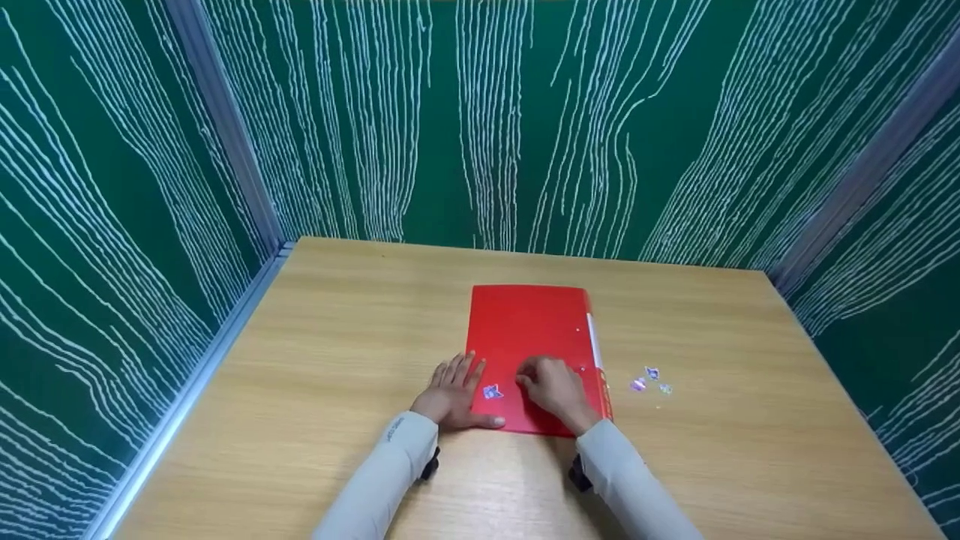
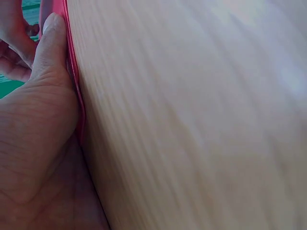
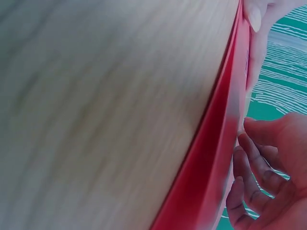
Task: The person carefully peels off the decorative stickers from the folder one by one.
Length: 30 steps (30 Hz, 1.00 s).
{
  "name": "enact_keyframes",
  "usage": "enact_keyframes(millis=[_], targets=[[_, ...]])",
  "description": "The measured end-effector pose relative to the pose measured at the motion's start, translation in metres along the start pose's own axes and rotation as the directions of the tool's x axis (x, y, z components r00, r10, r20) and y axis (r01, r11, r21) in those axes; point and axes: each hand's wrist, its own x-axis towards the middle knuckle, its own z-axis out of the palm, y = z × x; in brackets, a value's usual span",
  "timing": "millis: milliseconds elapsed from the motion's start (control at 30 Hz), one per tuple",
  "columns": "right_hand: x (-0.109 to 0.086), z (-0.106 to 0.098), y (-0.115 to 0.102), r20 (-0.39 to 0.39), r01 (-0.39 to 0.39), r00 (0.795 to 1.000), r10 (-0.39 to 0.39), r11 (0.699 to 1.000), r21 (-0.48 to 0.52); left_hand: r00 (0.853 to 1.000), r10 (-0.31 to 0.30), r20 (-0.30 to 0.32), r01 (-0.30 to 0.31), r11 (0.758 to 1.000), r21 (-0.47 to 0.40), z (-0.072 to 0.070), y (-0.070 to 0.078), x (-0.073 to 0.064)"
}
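A red folder [image 1: 525,322] lies on the wooden table, its spine with a white label to the right. My left hand [image 1: 451,394] rests on its lower left edge, fingers spread and thumb along the front edge. Beside that hand a small shiny star-like sticker [image 1: 491,391] lies on the cover. Over the folder's lower middle, my right hand [image 1: 553,386] has its fingers bent, the thumb and fingertips close together at the cover. The right wrist view shows these fingertips [image 3: 242,136] at the red surface; whether something thin is between them cannot be told.
Several small shiny stickers [image 1: 652,373] lie on the table [image 1: 360,315] to the right of the folder. Green walls [image 1: 555,112] with white wavy lines surround the table at the back and sides, with metal posts [image 1: 229,127] at the corners.
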Motion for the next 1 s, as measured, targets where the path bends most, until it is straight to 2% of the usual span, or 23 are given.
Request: enact_keyframes(millis=[400, 600, 700, 1000], targets=[[-0.002, 0.008, -0.006, 0.031, 0.084, 0.996, -0.084, 0.996, -0.001, 1.0, 0.001, 0.004, -0.001, 1.0, 0.0, 0.003, -0.002, 0.0], [0.001, 0.007, -0.01, 0.075, 0.087, 0.993, -0.089, 0.996, 0.031, 1.0, 0.003, -0.002, -0.003, 1.0, 0.004, 0.0, -0.001, 0.001], [0.003, 0.008, -0.01, 0.087, 0.12, 0.989, -0.122, 0.992, 0.031, 1.0, 0.001, -0.001, -0.001, 1.0, 0.0, -0.001, -0.001, 0.001], [0.003, 0.015, -0.016, 0.082, 0.189, 0.978, -0.19, 0.982, 0.02, 1.0, 0.022, -0.004, -0.022, 0.999, -0.024, -0.001, 0.002, -0.006]])
